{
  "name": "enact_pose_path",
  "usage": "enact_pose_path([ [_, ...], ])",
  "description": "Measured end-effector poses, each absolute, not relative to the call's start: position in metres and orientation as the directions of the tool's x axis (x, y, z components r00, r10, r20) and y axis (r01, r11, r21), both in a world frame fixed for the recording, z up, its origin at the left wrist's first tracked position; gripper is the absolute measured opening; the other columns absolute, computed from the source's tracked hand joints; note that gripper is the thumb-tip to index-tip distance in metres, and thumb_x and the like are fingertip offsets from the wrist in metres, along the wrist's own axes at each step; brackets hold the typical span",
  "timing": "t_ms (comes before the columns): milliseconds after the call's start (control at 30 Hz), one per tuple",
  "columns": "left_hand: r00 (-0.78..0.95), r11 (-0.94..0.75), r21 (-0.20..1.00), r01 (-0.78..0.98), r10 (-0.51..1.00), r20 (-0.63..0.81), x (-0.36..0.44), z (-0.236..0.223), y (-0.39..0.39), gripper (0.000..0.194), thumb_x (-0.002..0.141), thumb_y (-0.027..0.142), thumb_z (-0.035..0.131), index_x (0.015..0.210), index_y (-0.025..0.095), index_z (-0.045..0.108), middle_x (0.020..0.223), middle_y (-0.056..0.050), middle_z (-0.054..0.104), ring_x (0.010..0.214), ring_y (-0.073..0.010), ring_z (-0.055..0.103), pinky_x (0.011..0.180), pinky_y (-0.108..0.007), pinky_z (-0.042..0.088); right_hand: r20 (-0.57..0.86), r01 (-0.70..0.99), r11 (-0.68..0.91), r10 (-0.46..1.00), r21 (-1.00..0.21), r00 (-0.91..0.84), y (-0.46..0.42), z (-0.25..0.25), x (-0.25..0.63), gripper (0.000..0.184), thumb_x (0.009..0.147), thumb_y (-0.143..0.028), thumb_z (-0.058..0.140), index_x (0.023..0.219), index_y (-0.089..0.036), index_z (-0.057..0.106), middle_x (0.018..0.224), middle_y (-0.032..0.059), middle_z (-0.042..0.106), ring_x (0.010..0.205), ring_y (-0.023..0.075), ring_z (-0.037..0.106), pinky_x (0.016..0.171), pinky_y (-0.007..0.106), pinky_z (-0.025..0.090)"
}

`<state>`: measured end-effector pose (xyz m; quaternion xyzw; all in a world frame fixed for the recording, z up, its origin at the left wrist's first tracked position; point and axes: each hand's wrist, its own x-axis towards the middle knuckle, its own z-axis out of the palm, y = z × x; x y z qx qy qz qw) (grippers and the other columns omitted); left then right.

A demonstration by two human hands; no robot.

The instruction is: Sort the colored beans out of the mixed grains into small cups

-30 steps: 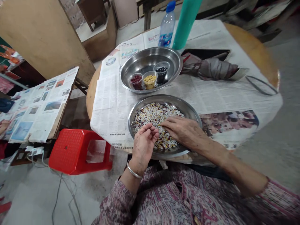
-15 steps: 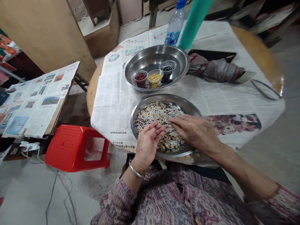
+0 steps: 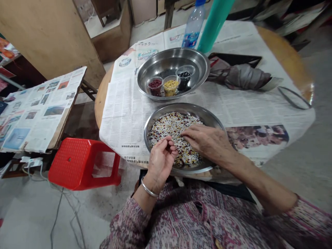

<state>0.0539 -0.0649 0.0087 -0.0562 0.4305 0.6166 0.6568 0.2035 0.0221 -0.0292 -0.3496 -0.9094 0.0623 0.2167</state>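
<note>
mixed beans (image 3: 174, 128): big heap of white, red, yellow and dark bits all jumbled together, covering pretty much the whole floor of the near steel pan (image 3: 155, 119), right at the front edge of the worktop (image 3: 282, 55)

right hand (image 3: 207, 142): lying flat on the heap, fingers (image 3: 187, 132) stretched out and close together, tips in the grains; can't tell if anything is pinched under them

left hand (image 3: 161, 159): held at the near rim of the pan, palm up and curled in like a little cup, fingers bent over the thumb; looks like it could be keeping a few picked bits, but nothing shows in there, so can't tell

far steel pan (image 3: 199, 62): just behind the near one, with three small clear cups side by side: red beans cup (image 3: 155, 85), yellow cup (image 3: 170, 86), black beans cup (image 3: 185, 78)

how far along: I'd say early. Each cup has only a modest fill and the heap is still thoroughly mixed, so most of it is left

around it: newspaper (image 3: 121, 114) under both pans, a water bottle (image 3: 193, 26) and a green cylinder (image 3: 214, 24) at the back, a folded umbrella (image 3: 241, 77) to the right, a red stool (image 3: 83, 166) on the floor to the left
</note>
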Motion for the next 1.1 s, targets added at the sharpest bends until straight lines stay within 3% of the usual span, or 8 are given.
enact_pose_path([
  [100, -0.133, 0.217, 0.452, -0.865, 0.770, -0.624, 0.054, 0.009, -0.064, 0.020, 0.098, 0.010, 0.046, 0.086, 0.012, 0.062, 0.077, 0.000, 0.053, 0.064, -0.0047, 0.051, 0.062, -0.016, 0.042, 0.320, 0.619, 0.760, 0.648, -0.200, -0.691, 0.020, -0.032, 0.200, 0.022, 0.093, -0.019, 0.052, 0.080, -0.019, 0.071, 0.083, 0.0081, 0.071, 0.079, 0.0213, 0.065, 0.069, 0.033, 0.045],
  [300, -0.154, 0.221, 0.490, -0.843, 0.773, -0.615, 0.056, 0.008, -0.066, 0.019, 0.098, 0.012, 0.048, 0.088, 0.013, 0.064, 0.077, 0.000, 0.056, 0.066, -0.0060, 0.054, 0.070, -0.019, 0.048, 0.323, 0.630, 0.744, 0.666, -0.222, -0.673, 0.019, -0.034, 0.200, 0.020, 0.093, -0.022, 0.052, 0.080, -0.019, 0.067, 0.084, 0.0068, 0.069, 0.078, 0.0205, 0.064, 0.066, 0.031, 0.045],
  [400, -0.164, 0.226, 0.506, -0.833, 0.773, -0.614, 0.057, 0.009, -0.067, 0.018, 0.097, 0.014, 0.050, 0.091, 0.012, 0.067, 0.084, -0.003, 0.064, 0.075, -0.0083, 0.063, 0.084, -0.023, 0.052, 0.371, 0.639, 0.702, 0.710, -0.315, -0.598, 0.016, -0.025, 0.203, 0.019, 0.094, -0.026, 0.052, 0.085, -0.020, 0.068, 0.093, 0.0071, 0.070, 0.080, 0.0202, 0.066, 0.064, 0.031, 0.046],
  [500, -0.124, 0.251, 0.511, -0.822, 0.796, -0.592, 0.058, 0.009, -0.067, 0.019, 0.098, 0.017, 0.052, 0.098, 0.011, 0.070, 0.099, -0.009, 0.070, 0.090, -0.0135, 0.070, 0.097, -0.030, 0.052, 0.430, 0.552, 0.673, 0.739, -0.492, -0.518, 0.011, -0.010, 0.203, 0.020, 0.095, -0.031, 0.052, 0.088, -0.021, 0.069, 0.096, 0.0068, 0.072, 0.085, 0.0204, 0.068, 0.073, 0.033, 0.052],
  [667, -0.096, 0.241, 0.460, -0.854, 0.798, -0.595, 0.058, 0.009, -0.068, 0.021, 0.098, 0.014, 0.050, 0.092, 0.010, 0.069, 0.088, -0.007, 0.067, 0.080, -0.0095, 0.066, 0.083, -0.022, 0.053, 0.394, 0.411, 0.652, 0.734, -0.638, -0.553, 0.018, -0.001, 0.198, 0.019, 0.092, -0.028, 0.055, 0.094, -0.023, 0.073, 0.095, 0.0049, 0.076, 0.085, 0.0196, 0.071, 0.078, 0.034, 0.055],
  [800, -0.078, 0.220, 0.393, -0.893, 0.784, -0.615, 0.057, 0.010, -0.070, 0.023, 0.099, 0.013, 0.048, 0.081, 0.012, 0.062, 0.074, 0.000, 0.054, 0.063, -0.0049, 0.053, 0.062, -0.015, 0.045, 0.382, 0.562, 0.669, 0.741, -0.486, -0.553, 0.033, -0.015, 0.191, 0.020, 0.090, -0.023, 0.054, 0.091, -0.023, 0.074, 0.094, 0.0061, 0.077, 0.083, 0.0221, 0.071, 0.073, 0.035, 0.053],
  [967, -0.045, 0.230, 0.338, -0.913, 0.766, -0.642, 0.058, 0.014, -0.073, 0.022, 0.099, 0.014, 0.047, 0.082, 0.012, 0.060, 0.076, 0.000, 0.052, 0.064, -0.0053, 0.052, 0.062, -0.015, 0.044, 0.318, 0.577, 0.795, 0.605, -0.187, -0.730, 0.041, -0.023, 0.179, 0.022, 0.092, -0.019, 0.053, 0.083, -0.019, 0.073, 0.087, 0.0086, 0.074, 0.082, 0.0210, 0.066, 0.070, 0.032, 0.045],
  [1100, -0.043, 0.232, 0.320, -0.919, 0.747, -0.664, 0.059, 0.014, -0.074, 0.022, 0.098, 0.014, 0.049, 0.081, 0.011, 0.061, 0.078, -0.002, 0.054, 0.066, -0.0065, 0.054, 0.064, -0.016, 0.045, 0.265, 0.580, 0.811, 0.577, -0.077, -0.773, 0.041, -0.024, 0.175, 0.024, 0.093, -0.015, 0.051, 0.080, -0.018, 0.071, 0.082, 0.0082, 0.072, 0.079, 0.0209, 0.064, 0.068, 0.032, 0.042],
])
